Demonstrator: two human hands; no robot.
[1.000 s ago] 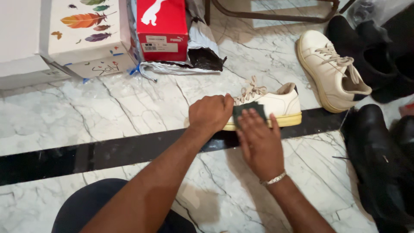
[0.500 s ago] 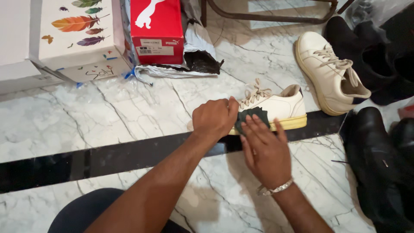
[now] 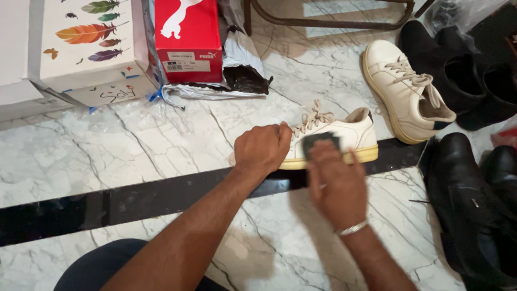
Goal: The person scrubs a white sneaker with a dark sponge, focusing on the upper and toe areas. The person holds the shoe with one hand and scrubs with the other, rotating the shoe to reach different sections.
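Pressed flat under the fingers of the right hand (image 3: 336, 186) is a small dark cloth (image 3: 321, 141), held against the near side panel of a cream sneaker (image 3: 344, 134) that stands upright on its yellowish sole, partly across the black stripe (image 3: 134, 199) in the marble floor (image 3: 134, 140). Just left of that cloth, the left hand (image 3: 261, 148) is closed over the toe of the same shoe, pinning it down.

To rub well here, I judge the toe hand should keep bearing down so the shoe does not slide on smooth stone, while the cloth works in short passes along the panel and sole edge (the laces sit just above and could snag).

Counted outward: one cloth, two hands, one bracelet (image 3: 353, 228) on the right wrist. Beyond the heel, to the right, lies a second cream sneaker (image 3: 401, 89). Farther right are several black shoes (image 3: 468, 205); I cannot tell exactly how many. Well behind the toe hand stand one red shoebox (image 3: 186, 32), one white box with feathers (image 3: 89, 51), and one crumpled plastic bag (image 3: 242, 70).
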